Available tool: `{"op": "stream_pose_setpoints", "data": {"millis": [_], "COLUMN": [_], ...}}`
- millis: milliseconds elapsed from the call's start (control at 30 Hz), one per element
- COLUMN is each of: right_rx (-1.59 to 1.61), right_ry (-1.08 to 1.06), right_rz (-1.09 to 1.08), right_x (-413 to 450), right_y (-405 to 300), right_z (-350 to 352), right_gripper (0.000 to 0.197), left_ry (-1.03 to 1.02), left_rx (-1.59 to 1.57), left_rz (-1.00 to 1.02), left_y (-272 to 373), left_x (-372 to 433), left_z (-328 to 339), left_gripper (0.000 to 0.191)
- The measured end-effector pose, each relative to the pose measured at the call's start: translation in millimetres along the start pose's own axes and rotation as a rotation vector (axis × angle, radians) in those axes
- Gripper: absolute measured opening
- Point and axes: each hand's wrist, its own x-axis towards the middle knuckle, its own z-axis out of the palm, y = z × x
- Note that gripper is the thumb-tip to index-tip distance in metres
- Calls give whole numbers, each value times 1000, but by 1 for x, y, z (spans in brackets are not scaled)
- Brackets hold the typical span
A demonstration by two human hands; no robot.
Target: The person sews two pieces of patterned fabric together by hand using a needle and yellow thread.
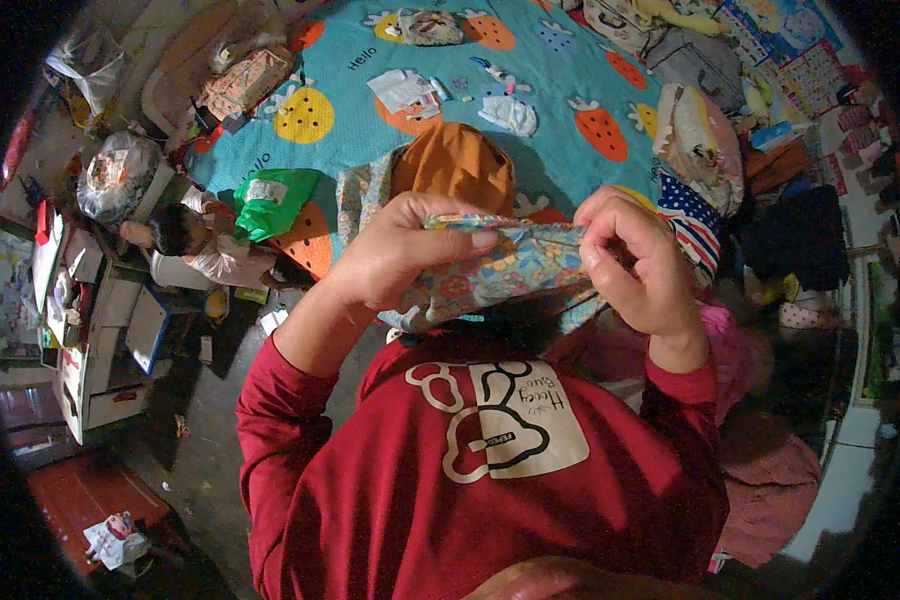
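A floral cloth (521,262) in blue, orange and red is stretched between my two hands, above my lap. My left hand (397,251) grips its left part, thumb lying flat along the upper folded edge. At the right end, my right hand (630,259) pinches the edge between thumb and fingers. A thin line runs along the cloth near those fingertips; whether it is a needle, a thread or a crease I cannot tell. Just beyond my hands lies an orange-brown cloth (454,169), with more floral fabric (356,195) at its left.
A teal bed cover (450,82) spreads ahead, bearing white diapers (508,114) and small items. Left are a green plastic bag (274,199), a seated person (210,244) and a white desk (116,337). A star-and-stripe cloth (690,225) lies right, near a pink cloth (769,499).
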Motion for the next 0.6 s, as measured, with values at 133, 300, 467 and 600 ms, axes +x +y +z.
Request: {"op": "stream_pose_setpoints", "data": {"millis": [133,300,467,600], "right_rx": [-37,-46,-92,-115], "right_ry": [8,31,56,30], "right_rz": [-4,-15,-24,-5], "right_x": [2,4,7,7], "right_y": [-4,-4,-5,-9], "right_z": [2,3,5,6], "right_gripper": [6,7,8,9], "left_ry": [-18,-28,-38,-96], "left_rx": [-77,-98,-89,-153], "left_rz": [4,21,42,46], "left_y": [-2,-2,-1,-4], "left_x": [1,2,1,0], "left_z": [-2,-3,-7,-9], "left_gripper": [18,18,17,20]}}
